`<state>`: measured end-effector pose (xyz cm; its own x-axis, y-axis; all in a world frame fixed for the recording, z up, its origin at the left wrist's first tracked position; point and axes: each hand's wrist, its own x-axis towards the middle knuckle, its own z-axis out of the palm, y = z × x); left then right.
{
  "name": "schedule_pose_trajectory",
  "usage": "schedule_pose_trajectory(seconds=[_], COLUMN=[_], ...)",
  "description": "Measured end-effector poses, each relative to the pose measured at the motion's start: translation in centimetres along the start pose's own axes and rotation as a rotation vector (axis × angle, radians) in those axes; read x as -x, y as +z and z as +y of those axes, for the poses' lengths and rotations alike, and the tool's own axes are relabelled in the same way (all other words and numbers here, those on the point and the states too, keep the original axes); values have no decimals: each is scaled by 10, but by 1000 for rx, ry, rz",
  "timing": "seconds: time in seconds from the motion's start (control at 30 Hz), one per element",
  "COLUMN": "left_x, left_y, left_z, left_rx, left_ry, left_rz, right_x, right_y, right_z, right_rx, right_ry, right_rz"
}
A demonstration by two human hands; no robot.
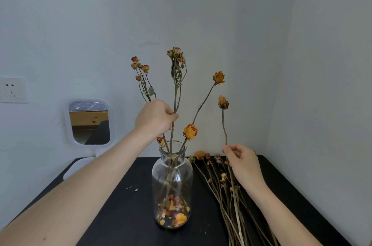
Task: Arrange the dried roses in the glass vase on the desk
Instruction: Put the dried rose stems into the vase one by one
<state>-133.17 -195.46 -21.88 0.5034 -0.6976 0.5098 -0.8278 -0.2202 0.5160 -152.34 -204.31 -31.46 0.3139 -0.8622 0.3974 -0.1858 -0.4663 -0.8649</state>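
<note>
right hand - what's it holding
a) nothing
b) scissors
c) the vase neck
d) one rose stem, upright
d: the right hand pinches a single rose stem upright, off to the right of the vase and not touching it.

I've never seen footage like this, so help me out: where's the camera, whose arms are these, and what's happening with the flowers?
No machine here: these are a person's two bare arms, filmed by one camera worn on their head, looking forward and down. The left hand grips roses standing in the vase on the desk. The right hand pinches a single rose upright, right of the vase. Spare roses lie on the desk beneath that hand. Loose petals sit in the vase's bottom. A mirror stands by the wall, left.
</note>
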Motion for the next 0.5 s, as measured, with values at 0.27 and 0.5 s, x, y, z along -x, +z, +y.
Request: schedule_pose_trajectory(seconds=[0.27, 0.5], left_x=[23, 87], left_y=[-8, 18], left_z=[-7, -60], left_rx=[101, 435], left_ry=[64, -17], left_rz=[157, 246], right_x=[0, 2], right_y=[-2, -6], right_z=[-7, -32], right_rx=[-31, -160], right_ry=[-30, -177], right_rz=[44, 132])
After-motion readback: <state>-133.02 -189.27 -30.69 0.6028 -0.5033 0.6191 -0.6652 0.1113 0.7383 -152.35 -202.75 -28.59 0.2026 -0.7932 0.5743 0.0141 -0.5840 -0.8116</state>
